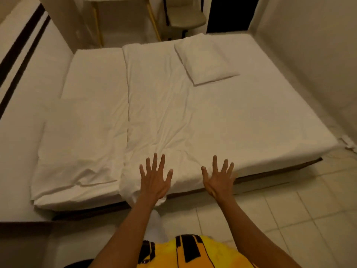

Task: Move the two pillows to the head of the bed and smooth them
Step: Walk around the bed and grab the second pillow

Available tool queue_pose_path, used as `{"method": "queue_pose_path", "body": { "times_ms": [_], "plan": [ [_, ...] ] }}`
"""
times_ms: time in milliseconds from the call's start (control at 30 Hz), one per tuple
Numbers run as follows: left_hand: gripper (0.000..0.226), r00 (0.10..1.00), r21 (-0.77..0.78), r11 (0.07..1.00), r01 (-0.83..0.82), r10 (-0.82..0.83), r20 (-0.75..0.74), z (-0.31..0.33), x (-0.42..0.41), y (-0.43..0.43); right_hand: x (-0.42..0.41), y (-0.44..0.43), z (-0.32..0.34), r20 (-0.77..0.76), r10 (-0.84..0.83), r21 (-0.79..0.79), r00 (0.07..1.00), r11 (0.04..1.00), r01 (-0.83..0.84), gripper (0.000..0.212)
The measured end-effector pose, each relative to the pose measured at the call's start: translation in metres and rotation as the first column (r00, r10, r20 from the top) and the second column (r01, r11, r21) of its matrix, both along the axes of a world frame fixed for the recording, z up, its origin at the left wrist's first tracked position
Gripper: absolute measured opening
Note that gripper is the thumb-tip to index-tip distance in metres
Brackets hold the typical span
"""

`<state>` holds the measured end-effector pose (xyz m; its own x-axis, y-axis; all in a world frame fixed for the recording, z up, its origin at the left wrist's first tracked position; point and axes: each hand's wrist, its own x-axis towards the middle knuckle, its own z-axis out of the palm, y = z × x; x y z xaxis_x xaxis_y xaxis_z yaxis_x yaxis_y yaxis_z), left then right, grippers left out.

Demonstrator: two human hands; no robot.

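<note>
A white pillow (206,60) lies at an angle on the far right part of the bed (251,117). A flat white pillow-like rectangle (94,74) lies at the far left; I cannot tell for sure that it is the second pillow. A wrinkled white cover (158,105) runs down the middle of the bed, and its end hangs over the near edge. My left hand (154,178) and my right hand (218,178) hover over the near edge, palms down, fingers spread, holding nothing.
A pale padded panel with dark stripes (23,45) runs along the bed's left side. Behind the bed stand a table with yellow legs (123,16) and a chair (185,18). A wall borders the right. Tiled floor (289,219) lies under me.
</note>
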<state>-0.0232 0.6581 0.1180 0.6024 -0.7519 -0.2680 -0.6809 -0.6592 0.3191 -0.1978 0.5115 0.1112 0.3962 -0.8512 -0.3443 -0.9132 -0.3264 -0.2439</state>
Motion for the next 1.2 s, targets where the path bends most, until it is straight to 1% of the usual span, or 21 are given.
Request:
{"method": "queue_pose_path", "body": {
  "times_ms": [133, 233, 333, 433, 533, 633, 700, 800, 867, 933, 1067, 1200],
  "plan": [
    [0.076, 0.987, 0.056, 0.987, 0.149, -0.152, 0.052, 0.012, -0.033, -0.055, -0.055, -0.036, 0.002, 0.005, -0.096, 0.037, 0.995, 0.995, 0.096, 0.079],
    [0.071, 0.972, 0.105, 0.970, 0.219, -0.227, 0.066, 0.010, -0.054, -0.101, -0.095, -0.066, 0.004, -0.016, -0.148, 0.020, 0.989, 0.989, 0.148, 0.080],
    [0.076, 0.950, 0.125, 0.945, 0.302, -0.310, 0.048, 0.000, -0.089, -0.158, -0.138, -0.107, 0.006, -0.032, -0.193, 0.004, 0.981, 0.981, 0.193, 0.080],
    [0.083, 0.918, 0.108, 0.913, 0.393, -0.397, 0.014, -0.014, -0.140, -0.227, -0.183, -0.157, 0.007, -0.025, -0.258, -0.039, 0.966, 0.966, 0.257, 0.079],
    [0.079, 0.863, 0.121, 0.856, 0.502, -0.505, -0.008, -0.016, -0.199, -0.292, -0.236, -0.199, 0.017, -0.039, -0.328, -0.065, 0.944, 0.944, 0.325, 0.079],
    [0.074, 0.796, 0.124, 0.790, 0.601, -0.606, 0.003, -0.010, -0.257, -0.354, -0.290, -0.236, 0.024, -0.016, -0.417, -0.106, 0.909, 0.904, 0.413, 0.080],
    [0.074, 0.749, 0.119, 0.745, 0.656, -0.662, 0.015, -0.004, -0.290, -0.392, -0.327, -0.256, 0.025, -0.014, -0.461, -0.099, 0.887, 0.883, 0.458, 0.085],
    [0.078, 0.677, 0.133, 0.676, 0.725, -0.735, 0.048, -0.001, -0.339, -0.437, -0.384, -0.284, 0.017, 0.001, -0.520, -0.075, 0.854, 0.852, 0.518, 0.087],
    [0.081, 0.649, 0.156, 0.650, 0.743, -0.758, 0.069, -0.002, -0.372, -0.469, -0.422, -0.309, 0.011, 0.012, -0.545, -0.064, 0.838, 0.836, 0.545, 0.087],
    [0.079, 0.638, 0.181, 0.640, 0.747, -0.766, 0.073, -0.005, -0.410, -0.498, -0.463, -0.335, 0.006, 0.001, -0.545, -0.057, 0.838, 0.837, 0.544, 0.087],
    [0.071, 0.670, 0.178, 0.669, 0.722, -0.740, 0.063, -0.003, -0.492, -0.542, -0.542, -0.384, 0.011, -0.015, -0.527, -0.047, 0.850, 0.849, 0.526, 0.087],
    [0.075, 0.703, 0.117, 0.703, 0.701, -0.709, 0.046, 0.012, -0.573, -0.582, -0.611, -0.426, 0.020, -0.029, -0.490, -0.055, 0.871, 0.871, 0.488, 0.095]
  ]
}}
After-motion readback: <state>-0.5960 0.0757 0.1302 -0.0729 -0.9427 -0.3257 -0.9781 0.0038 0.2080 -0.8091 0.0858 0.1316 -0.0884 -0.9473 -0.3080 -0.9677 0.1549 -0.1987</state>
